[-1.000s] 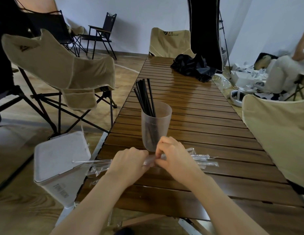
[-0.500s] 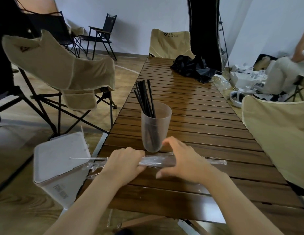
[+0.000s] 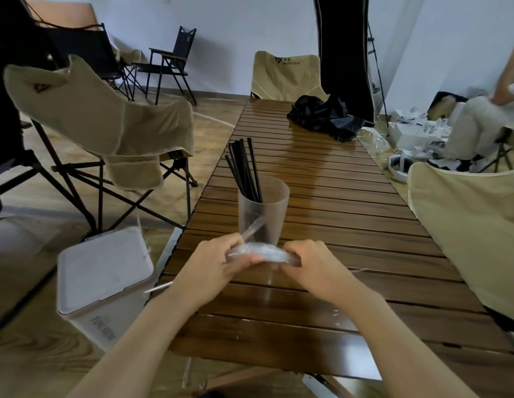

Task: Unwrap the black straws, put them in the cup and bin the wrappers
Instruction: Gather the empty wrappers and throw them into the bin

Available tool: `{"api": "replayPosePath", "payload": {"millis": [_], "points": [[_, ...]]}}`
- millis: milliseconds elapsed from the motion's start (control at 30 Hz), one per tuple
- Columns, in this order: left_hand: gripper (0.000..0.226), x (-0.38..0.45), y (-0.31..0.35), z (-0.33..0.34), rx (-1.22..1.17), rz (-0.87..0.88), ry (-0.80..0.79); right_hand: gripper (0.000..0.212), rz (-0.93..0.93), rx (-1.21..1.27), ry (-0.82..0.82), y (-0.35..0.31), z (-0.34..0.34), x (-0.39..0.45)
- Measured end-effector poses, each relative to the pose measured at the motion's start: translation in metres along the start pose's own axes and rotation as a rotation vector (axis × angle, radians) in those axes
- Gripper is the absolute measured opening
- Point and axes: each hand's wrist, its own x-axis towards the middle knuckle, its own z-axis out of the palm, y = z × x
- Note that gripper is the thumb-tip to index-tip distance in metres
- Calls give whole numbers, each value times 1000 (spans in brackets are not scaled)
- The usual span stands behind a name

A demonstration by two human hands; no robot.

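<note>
Left hand: the left hand sat just below frame centre, fingers curled round one end of the wrappers; the grip looked meant to gather loose film into one wad.
Right hand: the right hand was beside it to the right, fingers clenched on the other end, so the two hands squeezed the film between them.
Wrappers: a clear, crumpled bundle, blurred, held just above the table in front of the cup; one loose tail stuck up against the cup wall. Whether a straw was left inside could not be told.
Straws: the straws stood in the cup at frame centre, leaning to the upper left against the rim, probably because they were far taller than the cup.
Cup: translucent, upright on the slats, near the table's left edge and close to the hands, which kept each drop-in short.
Bin: the bin stood on the floor at lower left, right against the table edge, lid shut; likely parked there so the wad could go straight down beside the left hand.
Stage: unwrapping seemed done or nearly so; binning not yet done.
Risk: thin slippery film could spring open or shed a strip when one hand let go.
</note>
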Motion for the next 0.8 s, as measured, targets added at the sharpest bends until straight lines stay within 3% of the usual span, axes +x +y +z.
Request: {"api": "replayPosePath", "payload": {"millis": [133,300,400,500,633,800], "points": [[68,5,12,13,-268,-70,230,10,52,165,8,-8,11,3],[34,8,20,17,-670,-213,331,9,74,228,-43,-6,24,5],[21,8,19,19,-622,-237,482,18,41,131,-120,-3,26,7],[29,9,13,13,-527,-205,606,23,42,12,-110,7,24,8],[38,10,15,7,-542,-206,675,27,88,-156,15,26,14,5],[47,14,20,7,-572,-260,701,40,125,-72,40,32,7,3]]}}
